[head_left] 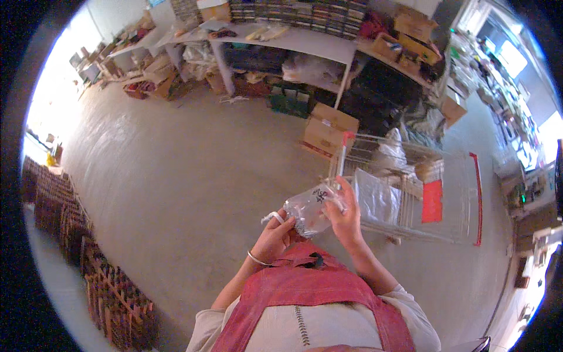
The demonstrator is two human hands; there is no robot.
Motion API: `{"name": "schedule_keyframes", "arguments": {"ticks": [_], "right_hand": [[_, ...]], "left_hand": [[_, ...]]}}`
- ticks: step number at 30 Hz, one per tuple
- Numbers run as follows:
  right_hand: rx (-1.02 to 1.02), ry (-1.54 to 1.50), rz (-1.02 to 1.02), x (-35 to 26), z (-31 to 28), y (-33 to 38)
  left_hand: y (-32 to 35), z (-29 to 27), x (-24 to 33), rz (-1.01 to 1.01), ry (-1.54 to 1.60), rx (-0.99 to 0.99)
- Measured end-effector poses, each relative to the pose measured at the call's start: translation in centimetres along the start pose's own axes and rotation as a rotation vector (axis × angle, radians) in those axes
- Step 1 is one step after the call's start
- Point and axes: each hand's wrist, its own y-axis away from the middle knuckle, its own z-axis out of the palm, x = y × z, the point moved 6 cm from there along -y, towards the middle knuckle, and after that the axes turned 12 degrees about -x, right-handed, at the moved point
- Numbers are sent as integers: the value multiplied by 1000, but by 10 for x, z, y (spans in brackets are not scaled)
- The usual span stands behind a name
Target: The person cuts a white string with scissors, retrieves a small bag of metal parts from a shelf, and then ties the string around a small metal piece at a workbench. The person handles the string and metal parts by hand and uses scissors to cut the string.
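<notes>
A clear plastic bag (309, 214) is held before the red apron (281, 286), pinched at its left by the closed fingers of the left hand (274, 239). The right hand (346, 218) is laid, partly spread, on its right; whether it grips cannot be told. Handling is judged unfinished: the bag is already taken up, not yet set down. A wire cart (477, 202) is seen at right.

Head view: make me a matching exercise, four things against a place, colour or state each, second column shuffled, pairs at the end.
1. bag
2. apron
3. bangle
4. carton

A. around the left wrist
B. brown, on the floor
C. held by left hand and right hand
D. red

Pairs: 1-C, 2-D, 3-A, 4-B
</notes>
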Motion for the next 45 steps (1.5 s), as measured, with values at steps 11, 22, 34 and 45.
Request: {"name": "schedule_keyframes", "arguments": {"ticks": [11, 22, 34, 45], "right_hand": [[-576, 705, -44, 60, 57, -221], [-204, 295, 82, 95, 18, -485], [204, 139, 193, 39, -30, -818], [331, 424, -475, -72, -91, -1142]], "left_hand": [[-191, -121, 124, -145, -449, 121], [-396, -178, 292, -261, -290, 202], [-571, -371, 478, -119, -107, 295], [-720, -438, 587, -66, -283, 503]]}}
